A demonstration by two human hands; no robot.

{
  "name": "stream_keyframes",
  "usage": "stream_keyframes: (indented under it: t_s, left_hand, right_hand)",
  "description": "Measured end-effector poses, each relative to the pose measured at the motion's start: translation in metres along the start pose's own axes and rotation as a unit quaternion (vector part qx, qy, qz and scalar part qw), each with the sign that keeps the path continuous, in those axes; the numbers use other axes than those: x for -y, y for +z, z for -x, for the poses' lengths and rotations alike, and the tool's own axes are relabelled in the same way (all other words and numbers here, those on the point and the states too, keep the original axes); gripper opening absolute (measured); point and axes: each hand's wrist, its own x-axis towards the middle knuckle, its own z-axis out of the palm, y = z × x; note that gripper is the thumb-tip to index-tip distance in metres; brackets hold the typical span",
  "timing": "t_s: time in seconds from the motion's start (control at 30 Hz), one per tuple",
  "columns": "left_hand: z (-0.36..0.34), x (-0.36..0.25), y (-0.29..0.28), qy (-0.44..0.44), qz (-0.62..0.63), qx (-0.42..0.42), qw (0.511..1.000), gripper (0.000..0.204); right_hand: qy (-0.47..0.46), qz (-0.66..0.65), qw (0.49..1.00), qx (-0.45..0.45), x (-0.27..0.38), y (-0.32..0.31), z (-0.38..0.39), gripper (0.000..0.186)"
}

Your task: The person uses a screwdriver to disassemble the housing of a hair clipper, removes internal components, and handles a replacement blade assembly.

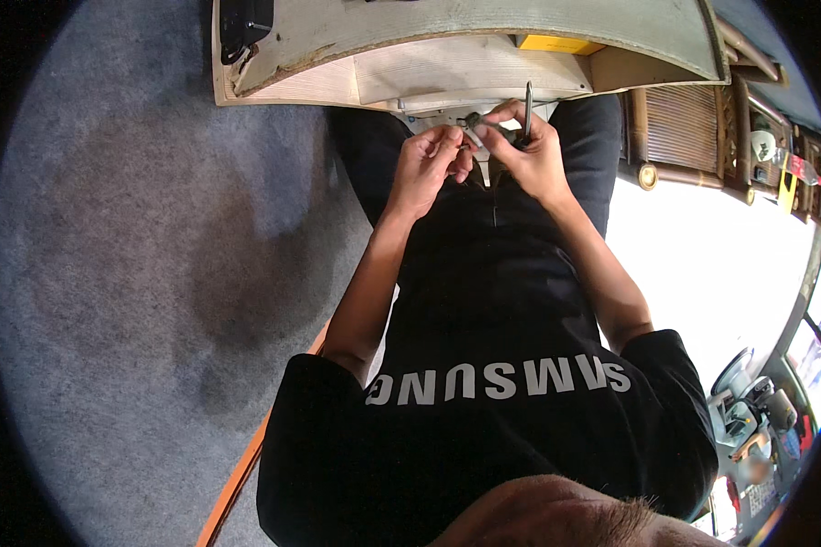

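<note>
My left hand (422, 164) and my right hand (535, 157) are close together above my lap, near the front edge of a wooden table. Tucked in my right hand is a slim, dark screwdriver-like tool (528, 111), its narrow end pointing away from me. The right thumb and forefinger also close around a small dark part (473, 120). The left thumb and forefinger are pinched beside this part; what they hold is too small to make out. Fingers hide much of the space between the hands.
Ahead is a worn wooden table (483, 23) with an open shelf (420, 73) holding a yellow box (559, 44). A black object (244, 23) sits at its left corner. Bamboo furniture (684, 128) with a bottle (801, 168) stands right. Another person (753, 447) appears lower right.
</note>
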Motion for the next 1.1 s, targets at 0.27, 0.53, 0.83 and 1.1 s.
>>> stream_keyframes:
  t_s: [0.27, 0.53, 0.83, 1.1]
  left_hand:
    - [-0.001, -0.002, -0.009, -0.025, 0.037, 0.006, 0.999, 0.029]
    - [0.002, -0.018, -0.021, -0.117, 0.012, 0.092, 0.989, 0.039]
    - [-0.007, -0.024, -0.032, -0.210, 0.067, 0.182, 0.958, 0.039]
    - [-0.016, 0.017, -0.002, 0.005, -0.114, -0.055, 0.992, 0.023]
  right_hand:
    - [-0.057, 0.047, 0.997, 0.005, -0.009, 0.000, -0.005, 0.020]
    - [-0.119, 0.045, 0.990, 0.061, -0.005, -0.010, -0.010, 0.020]
    - [-0.066, 0.050, 0.981, 0.174, -0.008, -0.011, -0.006, 0.021]
    - [0.158, -0.050, 0.986, -0.018, -0.014, 0.005, -0.002, 0.029]
